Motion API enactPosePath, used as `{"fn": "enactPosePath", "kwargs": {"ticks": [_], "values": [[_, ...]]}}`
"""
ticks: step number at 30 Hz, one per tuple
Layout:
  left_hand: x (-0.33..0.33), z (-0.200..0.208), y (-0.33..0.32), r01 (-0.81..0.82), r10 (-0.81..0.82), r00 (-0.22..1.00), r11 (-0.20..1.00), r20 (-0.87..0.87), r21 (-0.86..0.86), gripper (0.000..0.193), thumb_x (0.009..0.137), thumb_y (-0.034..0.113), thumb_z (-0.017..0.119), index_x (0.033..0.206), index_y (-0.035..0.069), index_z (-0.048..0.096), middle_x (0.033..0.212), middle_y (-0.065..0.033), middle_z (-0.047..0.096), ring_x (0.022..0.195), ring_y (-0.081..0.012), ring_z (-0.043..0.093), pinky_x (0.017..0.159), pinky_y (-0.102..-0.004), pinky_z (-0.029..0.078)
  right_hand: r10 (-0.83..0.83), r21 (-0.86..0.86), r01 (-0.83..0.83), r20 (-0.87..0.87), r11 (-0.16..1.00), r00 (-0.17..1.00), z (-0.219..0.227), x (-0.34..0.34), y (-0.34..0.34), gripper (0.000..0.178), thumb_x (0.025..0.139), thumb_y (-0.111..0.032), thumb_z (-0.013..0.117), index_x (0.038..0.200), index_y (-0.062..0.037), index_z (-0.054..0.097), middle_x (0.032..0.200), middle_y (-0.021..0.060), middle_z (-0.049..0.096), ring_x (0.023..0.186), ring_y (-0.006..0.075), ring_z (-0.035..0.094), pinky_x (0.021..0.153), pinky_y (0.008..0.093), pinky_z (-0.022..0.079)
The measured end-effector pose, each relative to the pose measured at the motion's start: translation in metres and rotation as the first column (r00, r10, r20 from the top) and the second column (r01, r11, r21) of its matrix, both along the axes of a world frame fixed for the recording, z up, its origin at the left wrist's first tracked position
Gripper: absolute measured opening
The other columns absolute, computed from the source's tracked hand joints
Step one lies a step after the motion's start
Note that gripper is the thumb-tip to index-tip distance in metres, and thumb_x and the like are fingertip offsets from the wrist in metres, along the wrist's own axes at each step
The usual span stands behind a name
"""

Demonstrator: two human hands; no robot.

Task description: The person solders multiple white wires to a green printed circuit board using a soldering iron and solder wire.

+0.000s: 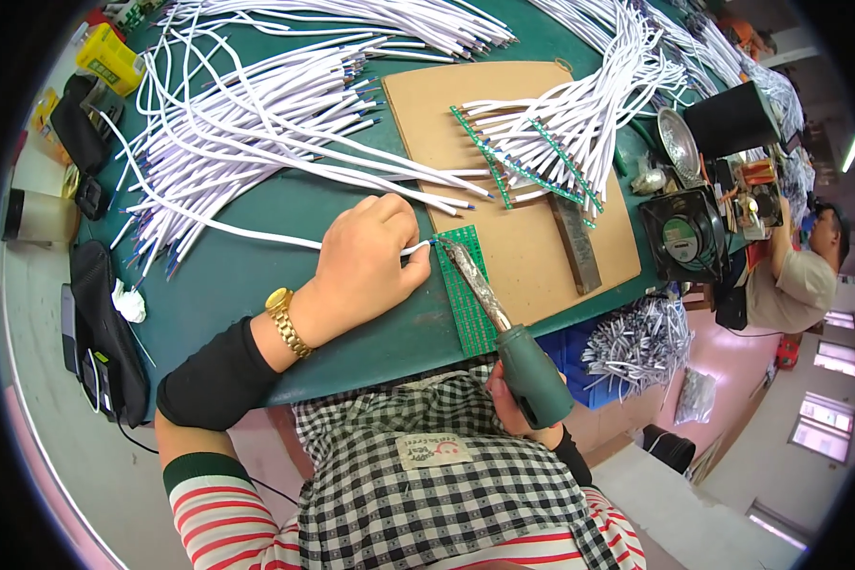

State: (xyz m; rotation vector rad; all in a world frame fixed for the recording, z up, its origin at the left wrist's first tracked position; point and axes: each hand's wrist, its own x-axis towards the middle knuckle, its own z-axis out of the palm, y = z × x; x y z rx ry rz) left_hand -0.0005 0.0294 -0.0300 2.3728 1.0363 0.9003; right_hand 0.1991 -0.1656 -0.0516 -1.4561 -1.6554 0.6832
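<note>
My left hand (369, 258) pinches a white cable (256, 234) close to its stripped end. That end touches the top edge of a green circuit board panel (465, 313), which lies at the table's front edge, partly over a brown board. In my right hand (508, 401) is a soldering iron (532, 375) with a dark green handle, my fingers wrapped round it from below. The iron's metal shaft slants up to the left, and its tip meets the cable end at the circuit board. Whether solder is melting there is too small to tell.
White cables (247, 142) heap at the left. More cables with narrow green boards (532, 180) lie on the brown board (427, 95), beside a dark bar (572, 247). A black fan (682, 237) and metal bowl (676, 142) stand right. Another person (798, 285) sits beyond.
</note>
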Motion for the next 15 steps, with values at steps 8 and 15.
{"fn": "enactPosePath", "kwargs": {"ticks": [8, 15], "values": [[0.0, -0.0001, -0.0002, -0.002, 0.002, 1.0, 1.0, 0.004, 0.016, 0.018, 0.066, 0.008, 0.071, 0.066, 0.004, 0.053, 0.077, -0.0082, 0.054, 0.073, -0.0268, 0.056, 0.062, -0.0387, 0.046, -0.039, -0.007, 0.039, -0.013, 0.999, 0.999, 0.001, -0.0038, 0.0046, 0.007, 0.078, 0.001, 0.062, 0.085, -0.0009, 0.063, 0.07, 0.0076, 0.062, 0.059, 0.0167, 0.062, 0.056, 0.0276, 0.05], [-0.0006, -0.0019, 0.0, -0.006, 0.006, 1.0, 1.0, 0.001, 0.021, 0.018, 0.066, 0.009, 0.071, 0.066, 0.005, 0.053, 0.077, -0.0081, 0.054, 0.073, -0.0266, 0.056, 0.061, -0.0389, 0.045, -0.01, 0.036, 0.01, 0.007, 0.999, 1.0, 0.0081, -0.0043, 0.0108, 0.011, 0.075, 0.0, 0.065, 0.087, -0.0014, 0.064, 0.072, 0.0093, 0.063, 0.058, 0.0215, 0.062, 0.055, 0.029, 0.049]]}}
